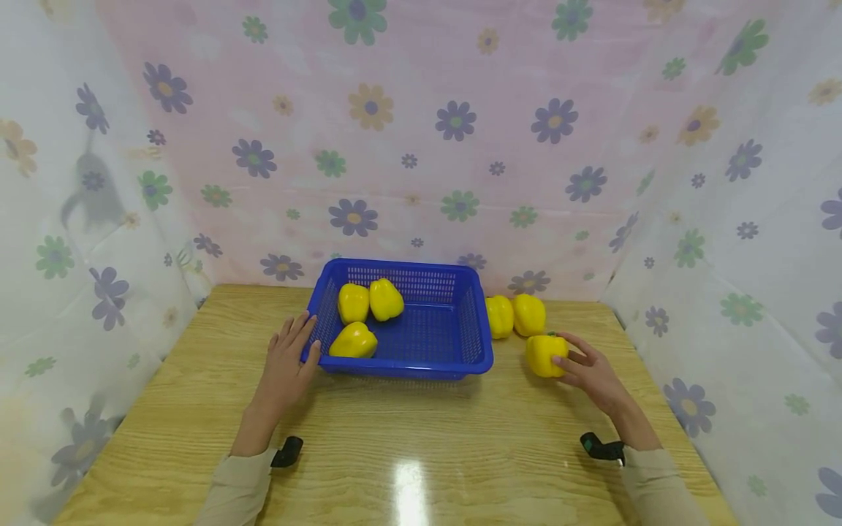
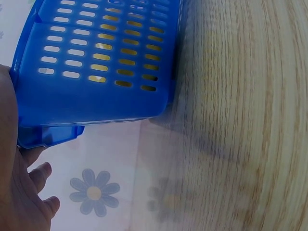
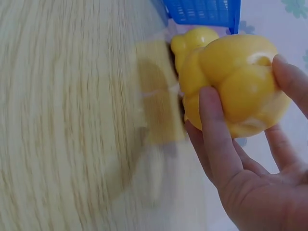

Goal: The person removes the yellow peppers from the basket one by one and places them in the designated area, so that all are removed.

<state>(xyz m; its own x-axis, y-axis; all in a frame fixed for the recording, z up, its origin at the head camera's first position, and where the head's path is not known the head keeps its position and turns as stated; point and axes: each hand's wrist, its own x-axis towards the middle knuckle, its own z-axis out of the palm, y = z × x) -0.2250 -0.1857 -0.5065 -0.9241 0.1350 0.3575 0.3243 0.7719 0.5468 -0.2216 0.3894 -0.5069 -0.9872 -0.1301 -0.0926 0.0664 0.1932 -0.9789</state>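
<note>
My right hand (image 1: pixel 588 372) holds a yellow bell pepper (image 1: pixel 544 356) between thumb and fingertips, right of the basket. Seen from the right wrist, the fingers spread around the lobed pepper (image 3: pixel 240 91), which is over the wooden table. My left hand (image 1: pixel 286 365) rests at the left rim of a blue plastic basket (image 1: pixel 401 369), its fingers loosely extended. The left wrist view shows the basket's slotted side wall (image 2: pixel 91 96) beside that hand. Inside the basket, toward its left end, lie three yellow bell peppers, one of them near the front (image 1: pixel 354 341).
Two more yellow bell peppers, one farther right (image 1: pixel 529 315), lie on the table (image 1: pixel 368 438) just right of the basket. Flower-printed cloth (image 1: pixel 421 146) hangs behind the table and along both sides. Each wrist wears a small black device.
</note>
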